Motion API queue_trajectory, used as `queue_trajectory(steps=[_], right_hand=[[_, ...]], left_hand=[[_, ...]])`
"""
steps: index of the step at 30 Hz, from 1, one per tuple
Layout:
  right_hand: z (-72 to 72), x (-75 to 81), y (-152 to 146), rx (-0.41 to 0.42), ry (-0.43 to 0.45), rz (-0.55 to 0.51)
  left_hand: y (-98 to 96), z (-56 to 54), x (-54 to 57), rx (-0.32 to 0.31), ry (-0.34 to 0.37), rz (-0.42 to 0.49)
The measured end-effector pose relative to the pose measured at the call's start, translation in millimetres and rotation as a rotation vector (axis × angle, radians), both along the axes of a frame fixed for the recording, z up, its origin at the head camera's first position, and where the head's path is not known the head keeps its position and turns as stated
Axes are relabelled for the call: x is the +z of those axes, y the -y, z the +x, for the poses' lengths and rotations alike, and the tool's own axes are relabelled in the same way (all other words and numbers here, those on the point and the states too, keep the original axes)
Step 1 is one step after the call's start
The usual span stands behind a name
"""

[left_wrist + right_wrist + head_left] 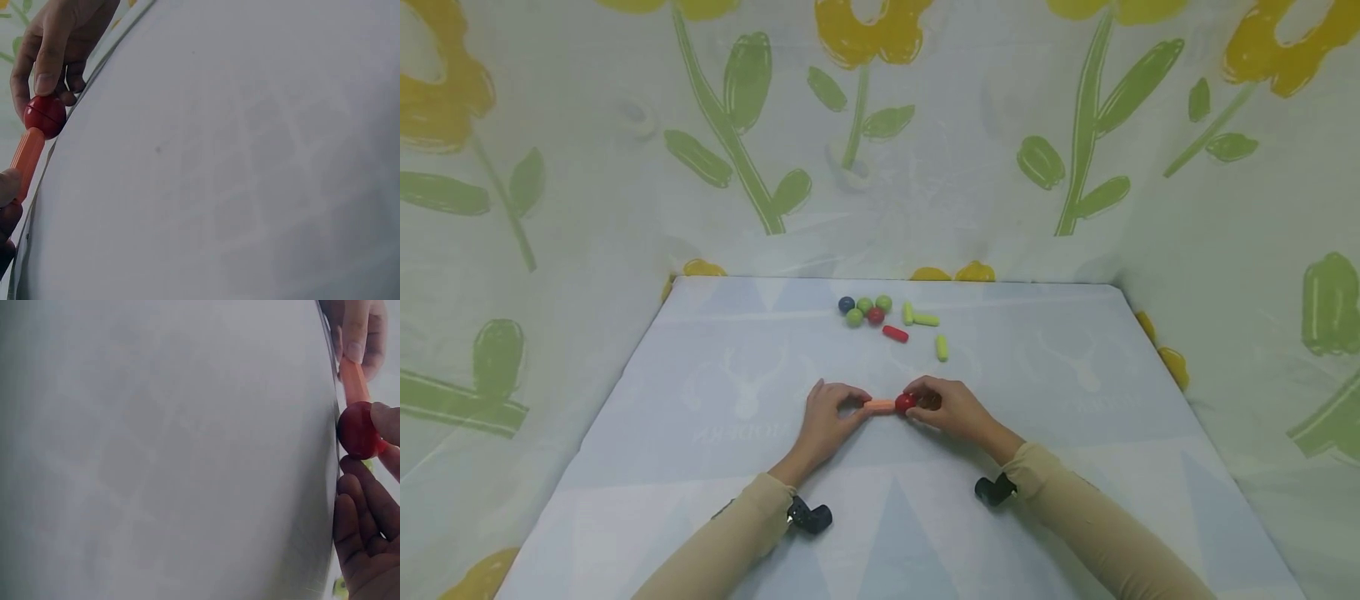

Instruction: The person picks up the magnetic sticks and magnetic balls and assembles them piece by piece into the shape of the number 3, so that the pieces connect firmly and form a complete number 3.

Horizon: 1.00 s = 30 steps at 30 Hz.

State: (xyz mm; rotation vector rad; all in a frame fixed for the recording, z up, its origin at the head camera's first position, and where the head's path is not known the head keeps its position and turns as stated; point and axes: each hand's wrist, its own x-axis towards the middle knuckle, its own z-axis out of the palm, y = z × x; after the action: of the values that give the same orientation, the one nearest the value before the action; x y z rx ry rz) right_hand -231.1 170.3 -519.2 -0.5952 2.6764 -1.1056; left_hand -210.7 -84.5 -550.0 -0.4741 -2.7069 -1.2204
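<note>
Between the two hands, an orange stick (880, 407) and a red ball (906, 403) meet end to end. My left hand (833, 418) pinches the stick's left end between thumb and fingers. The ball is held by my right hand (953, 407), thumb and index finger pinching it while the other fingers curl behind. In the left wrist view the red ball (45, 117) shows a thin seam around it and sits at the tip of the ridged orange stick (28, 159). From the right wrist the ball (359, 430) partly covers the stick's end.
Farther back on the table (700, 492) lies a cluster of several balls: a dark blue ball (847, 305), green balls (865, 306) and another red ball (876, 316). Right of them are a red stick (895, 333) and yellow-green sticks (942, 347). A flowered curtain (925, 167) surrounds the table.
</note>
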Motion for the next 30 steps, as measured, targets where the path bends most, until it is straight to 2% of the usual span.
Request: queue_trajectory(steps=[15, 22, 30], right_hand=[[0.4, -1.2, 1.1, -0.009, 0.008, -0.014], [0.0, -1.7, 0.6, -0.014, 0.006, -0.004], [0.4, -1.6, 0.4, -0.014, 0.005, -0.019]], left_hand=[[-0.9, 0.4, -0.4, 0.004, -0.016, 0.001], [-2.1, 0.4, -0.5, 0.026, -0.021, 0.012], [-0.5, -1.4, 2.2, 0.053, 0.015, 0.092]])
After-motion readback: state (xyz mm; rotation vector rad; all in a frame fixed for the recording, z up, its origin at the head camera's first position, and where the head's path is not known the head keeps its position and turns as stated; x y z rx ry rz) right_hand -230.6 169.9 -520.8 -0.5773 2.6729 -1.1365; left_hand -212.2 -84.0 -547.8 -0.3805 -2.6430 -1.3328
